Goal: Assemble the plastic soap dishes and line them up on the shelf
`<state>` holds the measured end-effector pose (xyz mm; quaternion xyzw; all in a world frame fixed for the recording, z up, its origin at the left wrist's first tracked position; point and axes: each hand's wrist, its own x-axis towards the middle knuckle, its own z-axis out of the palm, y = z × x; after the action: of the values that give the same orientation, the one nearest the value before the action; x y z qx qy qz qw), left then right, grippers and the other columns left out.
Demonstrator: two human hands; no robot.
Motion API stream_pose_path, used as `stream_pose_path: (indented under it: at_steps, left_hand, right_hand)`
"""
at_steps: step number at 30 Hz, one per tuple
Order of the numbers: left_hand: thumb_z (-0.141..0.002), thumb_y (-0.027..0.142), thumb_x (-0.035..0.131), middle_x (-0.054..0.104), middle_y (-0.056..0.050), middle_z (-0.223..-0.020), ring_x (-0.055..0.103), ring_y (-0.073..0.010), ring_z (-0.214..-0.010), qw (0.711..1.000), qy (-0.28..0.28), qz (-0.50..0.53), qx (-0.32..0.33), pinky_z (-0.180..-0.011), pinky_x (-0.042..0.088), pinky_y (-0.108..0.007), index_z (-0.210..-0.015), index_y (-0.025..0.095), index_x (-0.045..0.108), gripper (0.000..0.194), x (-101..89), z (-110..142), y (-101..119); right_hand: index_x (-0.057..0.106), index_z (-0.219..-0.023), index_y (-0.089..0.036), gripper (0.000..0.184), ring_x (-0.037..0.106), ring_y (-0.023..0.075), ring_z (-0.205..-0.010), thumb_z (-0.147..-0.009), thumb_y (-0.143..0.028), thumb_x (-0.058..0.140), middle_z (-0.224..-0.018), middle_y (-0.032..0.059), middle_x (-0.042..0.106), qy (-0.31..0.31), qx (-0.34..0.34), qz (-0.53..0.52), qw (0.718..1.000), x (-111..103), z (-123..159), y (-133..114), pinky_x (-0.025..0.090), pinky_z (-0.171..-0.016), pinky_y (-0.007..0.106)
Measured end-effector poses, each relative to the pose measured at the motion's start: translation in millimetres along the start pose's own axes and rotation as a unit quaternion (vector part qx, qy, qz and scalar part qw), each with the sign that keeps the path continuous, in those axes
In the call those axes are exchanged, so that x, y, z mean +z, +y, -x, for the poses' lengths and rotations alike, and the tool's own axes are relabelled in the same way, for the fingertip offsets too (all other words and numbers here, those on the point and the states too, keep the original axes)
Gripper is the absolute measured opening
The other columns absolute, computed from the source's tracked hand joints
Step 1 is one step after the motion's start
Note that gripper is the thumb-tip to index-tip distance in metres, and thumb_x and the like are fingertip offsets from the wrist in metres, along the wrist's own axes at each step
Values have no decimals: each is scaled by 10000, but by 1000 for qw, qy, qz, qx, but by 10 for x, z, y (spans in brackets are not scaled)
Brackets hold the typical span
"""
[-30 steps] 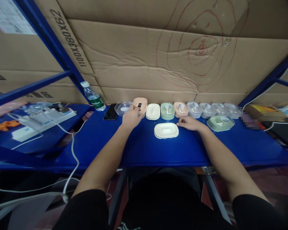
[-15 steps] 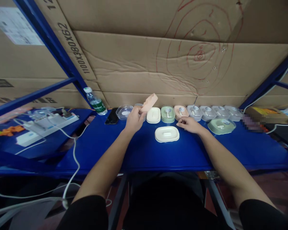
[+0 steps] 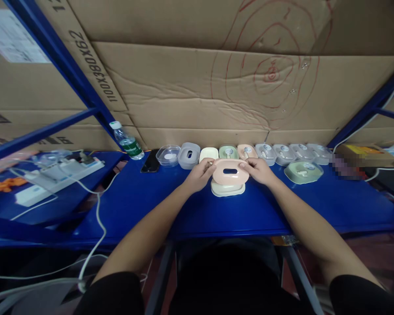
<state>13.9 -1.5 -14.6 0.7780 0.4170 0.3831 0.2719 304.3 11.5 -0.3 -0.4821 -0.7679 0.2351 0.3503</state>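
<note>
Head view shows 1 blue table (image 3: 236,216) beneath the left hand (image 3: 199,176) and right hand (image 3: 259,170), which grip opposite ends of 1 peach piece (image 3: 230,179) between them, partly hiding 1 cream piece (image 3: 228,191), with 1 slot (image 3: 230,171) in the peach piece.

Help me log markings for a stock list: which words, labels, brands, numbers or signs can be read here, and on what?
"1100X380X62": black print running sideways on the cardboard, at its left.
Cut off: black characters above it, at the top edge.
Too blurred: the green label on the bottle; the white paper at upper left.
Too small: round stickers on the boxes.
Unclear: marks among red rings on the cardboard.
</note>
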Motion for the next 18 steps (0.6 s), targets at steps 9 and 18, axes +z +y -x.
stream_pose_path:
  at_steps: [9, 18]
  left_hand:
    - [-1018, 457, 442, 739, -29, -779, 698, -217, -768, 990, -74, -110, -44, -692, 476, -315, -1314, 187, 644, 449, -87, 31, 161]
    - [-1013, 435, 406, 750, -27, -779, 700, -218, -767, 964, -189, -168, -76, -671, 465, -309, -1057, 218, 708, 375, -90, 7, 73]
  right_hand:
    - [601, -669, -206, 676, 589, 185, -548, -933, -804, 428, -538, 28, 598, -131, 93, -51, 986, 120, -29, 146, 447, -572, 306]
    - [614, -643, -209, 686, 640, 227, -700, -956, -780, 396, -659, 65, 666, -141, 80, 173, 972, 126, -65, 115, 371, -592, 315]
